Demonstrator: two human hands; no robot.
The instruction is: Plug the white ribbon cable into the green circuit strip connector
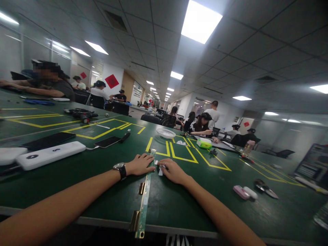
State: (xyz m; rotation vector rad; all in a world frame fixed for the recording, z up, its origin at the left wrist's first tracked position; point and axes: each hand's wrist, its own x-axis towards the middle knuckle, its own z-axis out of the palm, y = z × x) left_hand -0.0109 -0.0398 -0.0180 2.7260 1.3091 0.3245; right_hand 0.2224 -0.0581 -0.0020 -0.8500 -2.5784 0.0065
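A long, narrow green circuit board (145, 201) with copper-coloured flex tabs along its left side lies lengthwise before me. Its near end reaches over the table's front edge. My left hand (140, 164), wearing a wristwatch, lies on the far part of the board with fingers stretched out and thumb apart. Just right of the board, my right hand (174, 171) is closed, its fingertips on a small white scrap (160, 170) that looks like paper or cloth. Part of the scrap is hidden by the fingers.
On the green table (112, 198) are a white power bank (51, 155), a phone (107, 141), a white basket (166, 133), a green-and-white box (204, 143) and a pink case (241, 192). Yellow tape marks outlines. People sit at the left and beyond.
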